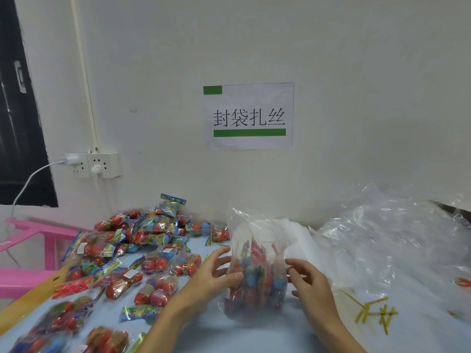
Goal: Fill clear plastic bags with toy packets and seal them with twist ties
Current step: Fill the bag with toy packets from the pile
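Note:
A clear plastic bag (257,273) stands upright on the light blue table (229,335), partly filled with red and blue toy packets; its mouth gapes open at the top. My left hand (211,272) touches the bag's left side with spread, relaxed fingers. My right hand (305,278) is at the bag's right side, fingers loosely bent against the plastic. Several loose toy packets (142,250) lie piled on the table to the left. Yellow twist ties (369,312) lie scattered at the right.
A heap of empty clear bags (387,238) fills the right side against the white wall. A pink plastic stool (30,250) stands off the table's left edge. A wall socket (96,165) and a paper sign (249,115) hang on the wall.

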